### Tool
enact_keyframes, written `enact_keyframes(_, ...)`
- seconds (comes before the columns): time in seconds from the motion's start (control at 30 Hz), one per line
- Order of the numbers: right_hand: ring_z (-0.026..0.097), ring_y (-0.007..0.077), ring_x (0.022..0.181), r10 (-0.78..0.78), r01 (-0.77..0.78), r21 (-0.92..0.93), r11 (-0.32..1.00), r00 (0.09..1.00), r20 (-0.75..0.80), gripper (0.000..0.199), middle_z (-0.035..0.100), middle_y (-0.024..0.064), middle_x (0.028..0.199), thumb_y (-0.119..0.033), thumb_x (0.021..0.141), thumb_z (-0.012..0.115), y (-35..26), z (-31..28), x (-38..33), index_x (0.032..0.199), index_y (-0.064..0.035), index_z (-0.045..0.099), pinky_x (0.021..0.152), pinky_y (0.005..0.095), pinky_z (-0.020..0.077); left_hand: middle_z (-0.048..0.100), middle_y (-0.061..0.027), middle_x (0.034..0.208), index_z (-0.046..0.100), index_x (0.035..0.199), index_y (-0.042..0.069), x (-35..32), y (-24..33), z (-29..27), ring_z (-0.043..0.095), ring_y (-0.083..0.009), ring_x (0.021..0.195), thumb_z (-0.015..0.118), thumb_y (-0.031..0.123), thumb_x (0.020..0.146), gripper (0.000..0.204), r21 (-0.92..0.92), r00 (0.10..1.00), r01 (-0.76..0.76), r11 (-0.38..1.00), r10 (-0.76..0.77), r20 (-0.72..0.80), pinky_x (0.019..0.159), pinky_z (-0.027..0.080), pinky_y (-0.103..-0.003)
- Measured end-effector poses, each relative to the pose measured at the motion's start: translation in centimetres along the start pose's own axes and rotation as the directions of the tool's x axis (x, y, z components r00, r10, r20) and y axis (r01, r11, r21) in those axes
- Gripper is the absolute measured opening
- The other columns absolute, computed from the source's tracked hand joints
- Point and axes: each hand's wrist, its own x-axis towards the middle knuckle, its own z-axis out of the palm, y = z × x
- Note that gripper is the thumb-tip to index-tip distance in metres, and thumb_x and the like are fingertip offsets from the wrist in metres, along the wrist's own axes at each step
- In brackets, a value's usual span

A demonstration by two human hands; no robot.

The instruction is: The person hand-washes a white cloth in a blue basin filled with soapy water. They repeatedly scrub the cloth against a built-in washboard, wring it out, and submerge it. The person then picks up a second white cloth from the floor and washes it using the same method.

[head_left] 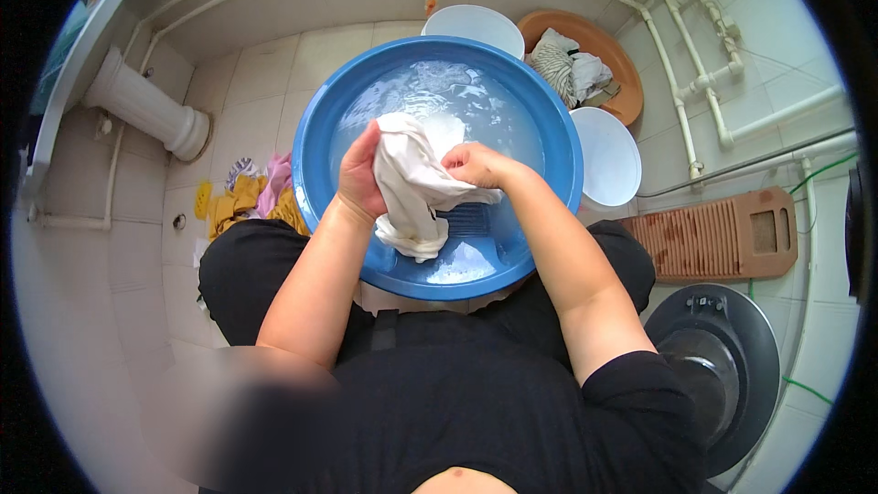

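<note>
A wet white garment [412,167] hangs between my hands over a large blue basin [313,142] of cloudy water. My left hand [362,172] grips its left side, with the palm against the cloth. On the other side my right hand [473,165] pinches a fold, fingers curled in. The cloth's lower end bunches up near the ribbed blue washboard part [468,221] at the basin's near side. Beneath the cloth, that ribbed part is partly hidden. Suds and light glints show on the water [430,82] farther back.
Yellow and pink clothes [240,206] lie on the tiles at left. Beyond the basin stand a white bucket [476,26] and a brown tub [629,82] of laundry. To the right are another white bucket [605,157], a brown washboard [700,236] and a black round appliance [718,375].
</note>
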Motion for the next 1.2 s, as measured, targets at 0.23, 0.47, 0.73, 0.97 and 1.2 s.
enact_keyframes(0.23,0.045,0.0063,0.069,-0.132,0.414,0.485,0.771,0.848,-0.513,0.014,0.051,-0.0036,0.075,-0.022,0.085,0.054,-1.1,-5.0,-2.3,0.086,-0.0082,0.053,0.064,0.0212,0.0395,0.059,-0.0104,0.106,0.056,0.105,0.006,1.3,0.9,0.0,0.056,-0.0259,0.100,0.056,0.031,0.082,0.034,0.139,0.938,-0.139,0.980,0.176,-0.300,0.091,0.041,-0.041)
enact_keyframes(0.47,0.050,0.0174,0.096,-0.278,0.421,0.145,0.895,0.783,-0.556,0.059,0.051,0.0060,0.102,-0.020,0.070,0.070,-4.6,-4.4,-4.7,0.120,-0.0112,0.041,0.083,0.0300,0.0414,0.058,-0.0160,0.108,0.055,0.106,0.000,1.8,1.7,-0.5,0.055,-0.0300,0.101,0.050,0.032,0.086,0.039,0.083,0.934,-0.185,0.979,0.201,-0.296,0.093,0.039,-0.044)
enact_keyframes(0.73,0.050,0.0252,0.105,-0.225,0.244,0.013,0.970,0.912,-0.342,0.034,0.054,0.0123,0.113,-0.014,0.068,0.068,-1.8,-4.4,-4.4,0.099,-0.0065,0.059,0.090,0.0340,0.0395,0.061,-0.0127,0.102,0.057,0.097,0.005,2.0,1.1,-1.7,0.057,-0.0295,0.096,0.056,0.028,0.083,0.027,0.179,0.767,-0.307,0.935,0.354,-0.535,0.088,0.043,-0.045)
enact_keyframes(0.97,0.054,0.0211,0.096,-0.312,0.485,0.284,0.827,0.817,-0.485,0.037,0.055,0.0113,0.106,-0.005,0.066,0.055,-9.5,4.5,-5.1,0.102,-0.0073,0.046,0.082,0.0322,0.0435,0.054,-0.0144,0.106,0.041,0.119,0.009,2.1,-3.8,-2.5,0.056,-0.0317,0.093,0.051,0.014,0.085,0.035,0.251,0.663,-0.066,0.966,0.231,-0.713,0.078,0.050,-0.044)
enact_keyframes(1.2,0.058,0.0274,0.064,-0.485,0.314,-0.370,0.875,0.551,-0.679,0.024,0.058,0.0093,0.070,-0.031,0.064,0.065,-6.9,6.5,-2.9,0.072,-0.0103,0.058,0.059,0.0361,0.0479,0.057,-0.0099,0.094,0.053,0.100,0.006,1.5,-6.6,-4.5,0.055,-0.0207,0.087,0.050,0.031,0.086,0.028,0.138,0.780,0.017,0.990,0.074,-0.621,0.071,0.046,-0.032)
